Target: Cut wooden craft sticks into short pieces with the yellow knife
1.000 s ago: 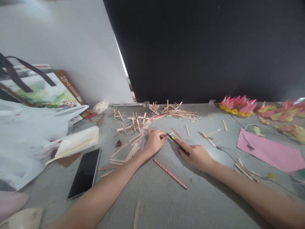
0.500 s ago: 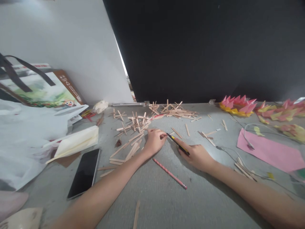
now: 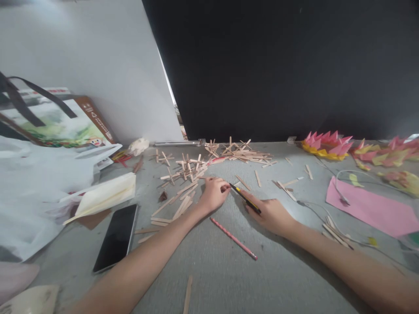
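Observation:
My right hand point(image 3: 273, 216) is closed around a black and yellow utility knife point(image 3: 246, 199), whose tip points up and left toward my other hand. My left hand point(image 3: 214, 192) is closed in a pinch just left of the knife tip. A thin wooden craft stick point(image 3: 202, 178) pokes out at the far side of its knuckles; most of it is hidden by the fingers. Between my forearms a pink patterned pencil point(image 3: 233, 239) lies on the grey table point(image 3: 225, 279). Loose craft sticks point(image 3: 183, 205) are scattered beside my left wrist.
Behind my hands stand crossed-stick pieces point(image 3: 188, 168) and a stick pile point(image 3: 247, 155). A phone point(image 3: 116, 237), folded paper point(image 3: 106, 194) and bags point(image 3: 42, 183) are on the left. Pink paper point(image 3: 369, 207), a cable point(image 3: 340, 185) and a folded-paper ring point(image 3: 327, 146) lie right. A black panel point(image 3: 288, 69) rises behind.
Both hands have barely shifted. The stick end beyond my left knuckles now shows a little more; the knife stays at nearly the same angle.

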Tool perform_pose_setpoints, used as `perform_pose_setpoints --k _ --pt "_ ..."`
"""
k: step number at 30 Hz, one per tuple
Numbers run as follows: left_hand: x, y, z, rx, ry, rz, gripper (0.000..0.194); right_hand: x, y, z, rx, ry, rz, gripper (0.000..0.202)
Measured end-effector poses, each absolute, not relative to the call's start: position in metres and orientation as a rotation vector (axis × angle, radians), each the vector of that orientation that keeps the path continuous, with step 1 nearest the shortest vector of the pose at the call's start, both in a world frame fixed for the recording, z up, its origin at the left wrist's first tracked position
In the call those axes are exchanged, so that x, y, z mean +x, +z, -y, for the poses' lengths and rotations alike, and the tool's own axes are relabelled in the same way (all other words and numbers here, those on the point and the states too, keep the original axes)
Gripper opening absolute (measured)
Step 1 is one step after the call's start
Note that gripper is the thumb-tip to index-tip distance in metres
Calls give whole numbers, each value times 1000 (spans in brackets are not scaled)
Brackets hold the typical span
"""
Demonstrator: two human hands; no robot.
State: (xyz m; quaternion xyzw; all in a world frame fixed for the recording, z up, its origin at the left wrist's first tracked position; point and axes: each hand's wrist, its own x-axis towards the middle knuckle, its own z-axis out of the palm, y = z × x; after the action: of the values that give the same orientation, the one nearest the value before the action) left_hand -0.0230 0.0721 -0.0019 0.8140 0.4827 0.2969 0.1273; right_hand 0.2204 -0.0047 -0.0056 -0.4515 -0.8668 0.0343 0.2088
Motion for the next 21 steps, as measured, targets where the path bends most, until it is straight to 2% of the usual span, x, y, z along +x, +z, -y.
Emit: perform_pose_setpoints --k 7,17,21 --pt "-21 -1 -72 2259 939 -1554 10 221 -6 5 -1246 62 2415 56" --pt "-23 2 -72 2320 891 -1348 9 221 -4 6 -1267 99 2418 55" --pt "-21 0 -71 2354 894 -1445 9 220 -4 5 -1274 87 2422 55"
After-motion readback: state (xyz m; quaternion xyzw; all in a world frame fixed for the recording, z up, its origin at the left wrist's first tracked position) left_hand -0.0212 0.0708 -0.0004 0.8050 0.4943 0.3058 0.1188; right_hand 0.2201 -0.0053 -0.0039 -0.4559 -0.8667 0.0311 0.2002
